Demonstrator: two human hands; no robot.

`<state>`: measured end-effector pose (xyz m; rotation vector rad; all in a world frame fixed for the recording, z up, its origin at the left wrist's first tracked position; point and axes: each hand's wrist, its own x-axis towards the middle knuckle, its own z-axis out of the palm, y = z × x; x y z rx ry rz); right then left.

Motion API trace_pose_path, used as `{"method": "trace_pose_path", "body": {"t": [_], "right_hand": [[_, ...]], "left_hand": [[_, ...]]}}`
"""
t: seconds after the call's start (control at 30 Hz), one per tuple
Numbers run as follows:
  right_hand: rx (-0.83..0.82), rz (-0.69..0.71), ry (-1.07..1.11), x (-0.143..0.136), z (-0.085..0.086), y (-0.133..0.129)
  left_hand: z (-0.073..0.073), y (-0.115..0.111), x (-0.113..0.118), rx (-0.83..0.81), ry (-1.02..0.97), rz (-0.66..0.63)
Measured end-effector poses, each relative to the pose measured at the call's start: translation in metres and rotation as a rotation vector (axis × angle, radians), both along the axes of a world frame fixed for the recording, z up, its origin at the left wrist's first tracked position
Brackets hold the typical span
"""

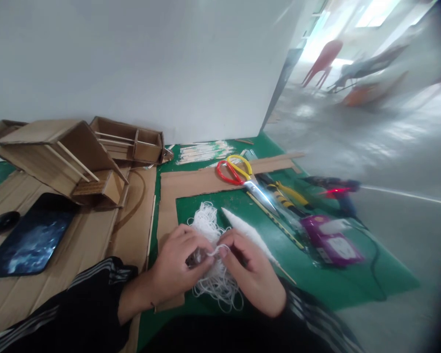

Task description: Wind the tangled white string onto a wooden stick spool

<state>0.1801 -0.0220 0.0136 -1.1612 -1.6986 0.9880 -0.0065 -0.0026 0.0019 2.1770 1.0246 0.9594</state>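
**While loose string [206, 215] lies heaped, one strand [216, 249] gets pinched**

Far left, a stiff cardboard box [44, 133]; here's the left hand [182, 260], fingertips closed on the strand; curly string sprawls on the green desk [385, 277], apparently not yet wound; the right hand [257, 274] pinches too; beside it, a tapered white spool [250, 231] looks wound.

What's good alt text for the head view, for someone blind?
A person's left hand and right hand pinch white string over a loose tangle on a green tabletop. Nearby lie a white-wrapped stick, red-and-yellow-handled scissors and cardboard.
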Motion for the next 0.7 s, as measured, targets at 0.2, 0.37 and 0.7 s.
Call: {"method": "trace_pose_path", "body": {"t": [0.2, 0.37, 0.7], "right_hand": [[0.052, -0.039, -0.042, 0.003, 0.0, 0.0], [0.063, -0.102, -0.077, 0.007, 0.002, -0.002], [-0.112, -0.096, -0.058, 0.011, 0.003, -0.007]], "left_hand": [[-0.003, -0.002, -0.003, -0.038, -0.047, 0.038], [-0.004, -0.003, -0.004, -0.007, -0.083, 0.042], [0.009, -0.002, -0.005, -0.017, 0.0, -0.031]]}}
